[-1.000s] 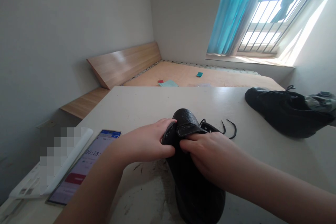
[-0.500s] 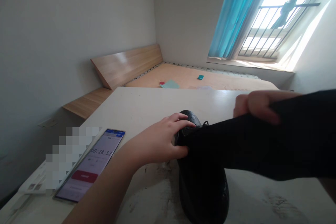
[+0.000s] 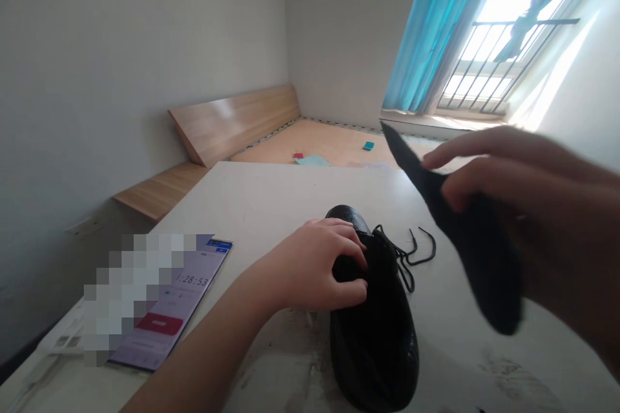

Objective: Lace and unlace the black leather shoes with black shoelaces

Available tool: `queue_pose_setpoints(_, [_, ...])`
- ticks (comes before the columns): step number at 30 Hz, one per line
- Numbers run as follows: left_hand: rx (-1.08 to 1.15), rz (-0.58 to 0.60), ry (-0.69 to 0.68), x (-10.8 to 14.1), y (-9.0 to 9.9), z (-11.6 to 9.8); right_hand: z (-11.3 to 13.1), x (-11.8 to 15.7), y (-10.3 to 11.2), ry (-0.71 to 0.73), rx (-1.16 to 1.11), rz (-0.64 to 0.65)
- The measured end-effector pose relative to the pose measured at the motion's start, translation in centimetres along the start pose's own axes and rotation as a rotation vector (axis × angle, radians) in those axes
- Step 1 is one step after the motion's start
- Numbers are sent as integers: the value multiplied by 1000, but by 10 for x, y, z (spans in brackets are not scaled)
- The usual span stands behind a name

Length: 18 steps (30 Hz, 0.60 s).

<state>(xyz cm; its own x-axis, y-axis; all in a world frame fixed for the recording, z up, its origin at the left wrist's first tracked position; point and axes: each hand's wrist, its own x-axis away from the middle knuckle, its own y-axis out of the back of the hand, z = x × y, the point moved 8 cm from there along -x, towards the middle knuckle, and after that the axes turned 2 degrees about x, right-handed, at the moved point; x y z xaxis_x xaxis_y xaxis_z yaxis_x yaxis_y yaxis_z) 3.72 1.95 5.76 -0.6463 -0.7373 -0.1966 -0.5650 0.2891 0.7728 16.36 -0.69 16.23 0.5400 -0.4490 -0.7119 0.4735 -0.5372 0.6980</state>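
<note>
A black leather shoe point(image 3: 375, 335) stands on the white table with its toe pointing away from me and its opening facing up. My left hand point(image 3: 322, 264) rests on its left side, fingers curled over the edge and thumb at the opening, gripping it. Loose black laces point(image 3: 411, 258) trail onto the table on the shoe's right. Above and to the right, my right hand point(image 3: 523, 187) pinches a dark insole point(image 3: 484, 251) between fingers and thumb. The insole is in the air, tilted, with one end pointing up and left, and is clear of the shoe.
On the left of the white table point(image 3: 271, 193) lies a phone point(image 3: 179, 310) showing a running timer, partly covered by a blurred patch. Behind the table is a bed point(image 3: 271, 142) with a wooden headboard point(image 3: 237, 119) and small coloured papers. A blue curtain point(image 3: 431, 32) hangs by the barred window.
The insole has moved away from the shoe, up and to the right, and turned in my right hand. The shoe's opening and laces now show. My left hand has stayed on the shoe.
</note>
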Motion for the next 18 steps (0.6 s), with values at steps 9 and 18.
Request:
queue_pose_setpoints(9, [-49,-78,257,3,21,28,66,24,-68,273,2,269])
queue_pose_setpoints(18, [49,-137,402,5,23,47,30,23,-58,-169,-306,368])
